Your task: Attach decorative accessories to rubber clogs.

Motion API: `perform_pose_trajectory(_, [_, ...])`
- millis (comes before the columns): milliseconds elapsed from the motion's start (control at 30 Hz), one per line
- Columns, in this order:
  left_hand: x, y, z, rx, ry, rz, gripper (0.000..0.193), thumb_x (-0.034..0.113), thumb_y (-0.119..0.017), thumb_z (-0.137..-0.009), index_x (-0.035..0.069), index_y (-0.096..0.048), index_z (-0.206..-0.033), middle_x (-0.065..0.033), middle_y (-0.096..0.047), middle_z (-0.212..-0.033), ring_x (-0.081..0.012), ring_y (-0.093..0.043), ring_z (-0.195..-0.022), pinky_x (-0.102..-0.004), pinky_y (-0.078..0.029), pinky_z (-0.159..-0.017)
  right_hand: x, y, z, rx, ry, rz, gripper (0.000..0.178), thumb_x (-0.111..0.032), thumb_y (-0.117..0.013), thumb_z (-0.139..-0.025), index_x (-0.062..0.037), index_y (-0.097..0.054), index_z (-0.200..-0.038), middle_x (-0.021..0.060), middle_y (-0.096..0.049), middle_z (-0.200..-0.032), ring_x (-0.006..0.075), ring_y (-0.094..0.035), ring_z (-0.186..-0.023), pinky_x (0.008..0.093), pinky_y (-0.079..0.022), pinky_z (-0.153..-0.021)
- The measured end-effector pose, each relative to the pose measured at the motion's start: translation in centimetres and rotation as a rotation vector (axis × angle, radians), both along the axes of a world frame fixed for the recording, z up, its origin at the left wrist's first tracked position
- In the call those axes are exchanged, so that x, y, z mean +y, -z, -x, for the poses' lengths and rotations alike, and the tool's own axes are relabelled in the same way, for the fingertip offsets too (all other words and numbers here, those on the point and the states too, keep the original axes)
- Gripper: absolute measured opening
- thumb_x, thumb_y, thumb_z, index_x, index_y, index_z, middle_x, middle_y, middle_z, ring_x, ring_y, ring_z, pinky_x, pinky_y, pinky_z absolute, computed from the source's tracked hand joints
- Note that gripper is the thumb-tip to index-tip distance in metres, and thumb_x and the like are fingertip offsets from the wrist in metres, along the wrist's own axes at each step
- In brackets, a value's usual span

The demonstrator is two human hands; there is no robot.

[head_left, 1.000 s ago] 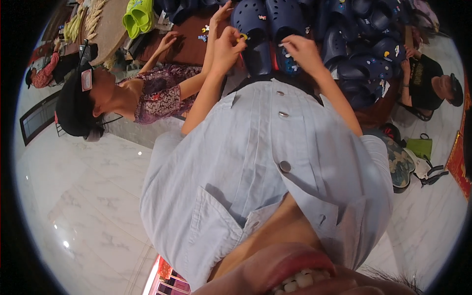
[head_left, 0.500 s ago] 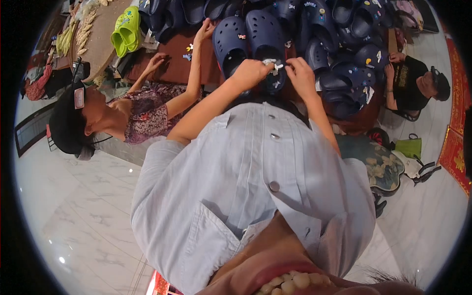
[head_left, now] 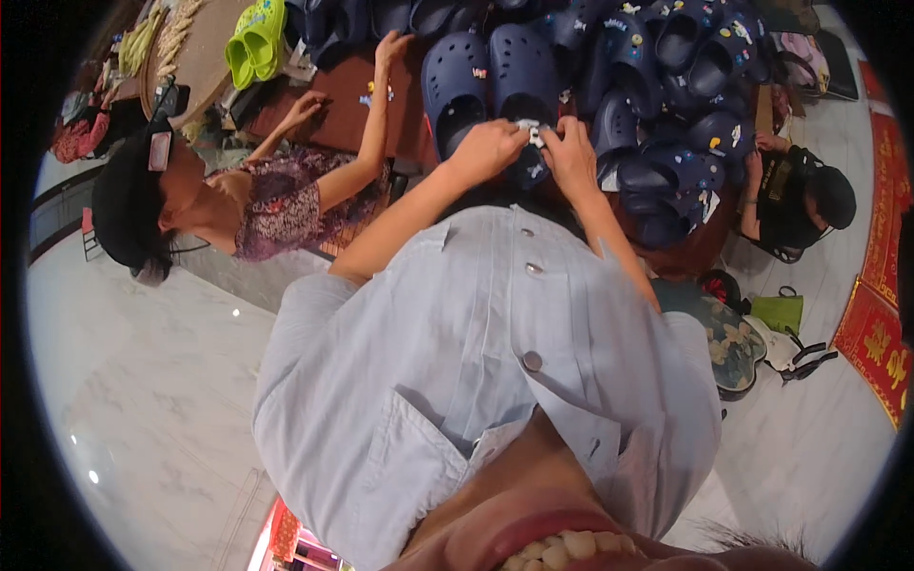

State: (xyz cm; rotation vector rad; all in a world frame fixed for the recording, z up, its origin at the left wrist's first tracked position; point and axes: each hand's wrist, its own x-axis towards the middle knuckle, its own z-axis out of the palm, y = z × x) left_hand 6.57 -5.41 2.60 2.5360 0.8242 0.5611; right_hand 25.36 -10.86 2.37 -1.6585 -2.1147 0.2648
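a: left hand (head_left: 487, 149)?
b: in from the left, fingers (head_left: 515, 132) pinched nearly together on a white piece (head_left: 534, 131). small, can't make out its shape.
a: right hand (head_left: 573, 164)?
b: comes from the right, fingers bent, tips at the piece's other edge. can't tell if they grip it or just touch.
a: so where's the piece?
b: between both hands, over the opening of the right clog (head_left: 524, 71). pale figure (head_left: 534, 172) lower in that clog, print or charm, can't tell.
a: other clog?
b: left clog (head_left: 454, 81), just beside it. both navy, toes away from the wearer.
a: surroundings?
b: brown tabletop (head_left: 341, 116), small charms (head_left: 375, 93) on it to the left. lime clogs (head_left: 255, 46) farther left, heap of navy clogs (head_left: 666, 171) on the right. co-worker (head_left: 281, 207) at left, patterned top, one hand (head_left: 392, 48) near the left clog. another person (head_left: 804, 195) at right, black top and cap.
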Motion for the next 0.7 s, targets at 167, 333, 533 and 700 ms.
perform_pose_trajectory(167, [0.0,-0.6,-0.7,-0.151,-0.014,-0.015,0.031,0.004,-0.063,-0.074,0.002,-0.059,-0.104,-0.0125,-0.059,-0.096,-0.0316,-0.058,-0.089,-0.0405,-0.050,-0.078,0.0,0.4,0.2,-0.119,-0.101,-0.187,0.020,-0.009,-0.063,-0.074,-0.0065,-0.066,-0.094,0.0093,-0.057,-0.105,0.0275,-0.052,-0.097,0.0387,-0.044,-0.079])
perform_pose_trajectory(333, [0.5,1.1,-2.4,0.013,-0.115,-0.051,0.048,0.006,-0.063,-0.074,0.001,-0.055,-0.121,-0.0193,-0.056,-0.106,-0.0346,-0.057,-0.092,-0.0396,-0.050,-0.084,0.0,1.4,0.2,-0.222,-0.145,-0.212,0.018,-0.012,-0.062,-0.072,-0.0045,-0.066,-0.088,0.0083,-0.062,-0.101,0.0261,-0.052,-0.103,0.0414,-0.040,-0.087])
perform_pose_trajectory(533, [1.5,3.1,-3.9,0.212,-0.125,-0.082,0.038,0.008,-0.062,-0.076,0.002,-0.061,-0.113,-0.0203,-0.059,-0.104,-0.0360,-0.059,-0.094,-0.0402,-0.051,-0.082,0.3,1.5,0.0,-0.243,-0.193,-0.187,0.020,-0.012,-0.060,-0.074,-0.0060,-0.068,-0.091,0.0089,-0.061,-0.103,0.0264,-0.051,-0.105,0.0408,-0.040,-0.088])
perform_pose_trajectory(700, [2.0,3.1,-4.3,0.316,-0.084,-0.039,0.026,0.009,-0.063,-0.075,0.002,-0.067,-0.100,-0.0188,-0.062,-0.105,-0.0362,-0.059,-0.097,-0.0399,-0.051,-0.084,-0.2,1.7,0.3,-0.311,-0.205,-0.224,0.023,-0.015,-0.058,-0.075,-0.0085,-0.069,-0.095,0.0088,-0.062,-0.104,0.0269,-0.051,-0.107,0.0411,-0.040,-0.089])
